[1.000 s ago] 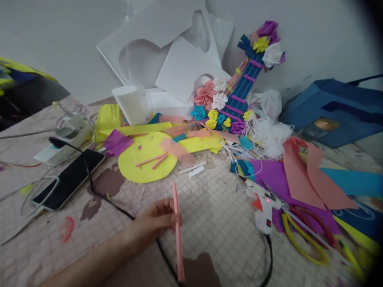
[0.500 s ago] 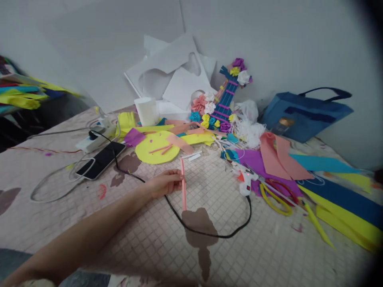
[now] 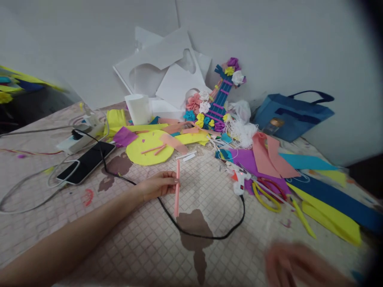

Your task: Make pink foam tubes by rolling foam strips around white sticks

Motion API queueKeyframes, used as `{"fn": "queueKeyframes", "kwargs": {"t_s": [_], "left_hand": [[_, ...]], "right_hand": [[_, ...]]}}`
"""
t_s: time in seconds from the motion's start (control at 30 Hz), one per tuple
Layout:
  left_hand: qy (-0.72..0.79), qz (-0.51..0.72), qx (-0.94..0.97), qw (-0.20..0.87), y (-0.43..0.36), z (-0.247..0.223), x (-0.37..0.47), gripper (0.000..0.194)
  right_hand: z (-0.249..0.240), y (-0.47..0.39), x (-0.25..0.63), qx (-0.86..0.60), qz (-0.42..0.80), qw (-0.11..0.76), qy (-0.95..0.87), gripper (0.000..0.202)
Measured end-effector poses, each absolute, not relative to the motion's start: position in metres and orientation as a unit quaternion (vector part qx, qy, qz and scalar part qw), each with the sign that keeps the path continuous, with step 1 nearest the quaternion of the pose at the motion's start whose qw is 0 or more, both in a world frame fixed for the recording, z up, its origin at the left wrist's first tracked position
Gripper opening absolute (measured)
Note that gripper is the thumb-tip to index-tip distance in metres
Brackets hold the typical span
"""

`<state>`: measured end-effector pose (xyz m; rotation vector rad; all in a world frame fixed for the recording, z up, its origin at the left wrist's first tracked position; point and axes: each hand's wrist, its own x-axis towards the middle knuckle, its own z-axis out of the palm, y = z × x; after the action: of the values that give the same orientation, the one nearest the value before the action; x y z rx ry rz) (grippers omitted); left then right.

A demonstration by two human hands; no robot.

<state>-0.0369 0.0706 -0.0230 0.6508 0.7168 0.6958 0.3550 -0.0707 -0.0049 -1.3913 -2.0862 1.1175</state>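
My left hand (image 3: pixel 161 185) pinches a thin pink paper strip (image 3: pixel 177 191), which stands nearly upright over the checked tablecloth. Smeared by motion, my right hand (image 3: pixel 295 265) is low at the right edge of the table, and whether it holds anything cannot be made out. A white glue gun (image 3: pixel 239 182) with a red light lies right of the strip, its black cord (image 3: pixel 221 238) looping below my left hand. Behind the strip lies a yellow paper disc (image 3: pixel 149 148) with small pink rolls on it.
Scissors (image 3: pixel 269 201), a yellow cutter (image 3: pixel 303 219) and coloured paper (image 3: pixel 332 199) lie right. A phone (image 3: pixel 86 163) and power strip (image 3: pixel 80 139) lie left. Behind stand a flower-decorated guitar shape (image 3: pixel 220 101), a white roll (image 3: pixel 138 109) and a blue bag (image 3: pixel 293 117).
My right hand has come into view at the lower right. My left hand still holds the pink strip, a little further left and lower in view. The whole scene has shifted left slightly.
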Motion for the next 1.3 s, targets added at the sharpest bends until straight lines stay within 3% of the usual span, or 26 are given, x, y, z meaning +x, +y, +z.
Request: {"fn": "queueKeyframes", "kwargs": {"t_s": [0.07, 0.1, 0.13, 0.23, 0.3, 0.5, 0.57, 0.7, 0.83, 0.97, 1.13, 1.3], "left_hand": [[0.337, 0.33, 0.312, 0.825, 0.07, -0.022, -0.036, 0.019], [0.338, 0.33, 0.314, 0.823, 0.07, -0.022, -0.035, 0.019], [0.34, 0.33, 0.316, 0.822, 0.069, -0.021, -0.035, 0.02], [0.346, 0.327, 0.321, 0.818, 0.068, -0.018, -0.033, 0.022], [0.349, 0.325, 0.323, 0.817, 0.069, -0.017, -0.032, 0.022], [0.347, 0.315, 0.327, 0.82, 0.071, -0.019, -0.033, 0.022], [0.347, 0.313, 0.33, 0.82, 0.07, -0.019, -0.034, 0.022], [0.343, 0.311, 0.335, 0.82, 0.07, -0.02, -0.034, 0.02], [0.341, 0.305, 0.333, 0.825, 0.071, -0.018, -0.033, 0.02], [0.34, 0.3, 0.329, 0.828, 0.072, -0.017, -0.034, 0.02], [0.338, 0.301, 0.323, 0.831, 0.073, -0.019, -0.035, 0.022], [0.335, 0.304, 0.312, 0.836, 0.073, -0.019, -0.035, 0.021]], "right_hand": [[0.002, -0.026, 0.347, -0.559, 0.335, 0.203, -0.731, 0.023], [0.003, -0.004, 0.341, -0.639, 0.236, 0.19, -0.707, 0.032], [0.004, 0.016, 0.334, -0.693, 0.142, 0.169, -0.687, 0.039], [0.0, 0.057, 0.31, -0.728, 0.037, 0.083, -0.68, 0.046], [-0.004, 0.065, 0.301, -0.736, 0.015, 0.079, -0.672, 0.044], [-0.012, 0.057, 0.315, -0.735, 0.04, 0.179, -0.653, 0.027], [-0.013, 0.055, 0.319, -0.722, 0.082, 0.243, -0.643, 0.024], [-0.013, 0.052, 0.308, -0.64, 0.292, 0.464, -0.538, 0.027], [-0.005, 0.044, 0.287, -0.552, 0.435, 0.552, -0.448, 0.023], [0.006, 0.041, 0.272, -0.488, 0.536, 0.56, -0.402, 0.021], [0.019, 0.053, 0.244, -0.378, 0.707, 0.462, -0.38, 0.017], [0.011, 0.059, 0.214, -0.302, 0.764, 0.439, -0.362, 0.018]]}}
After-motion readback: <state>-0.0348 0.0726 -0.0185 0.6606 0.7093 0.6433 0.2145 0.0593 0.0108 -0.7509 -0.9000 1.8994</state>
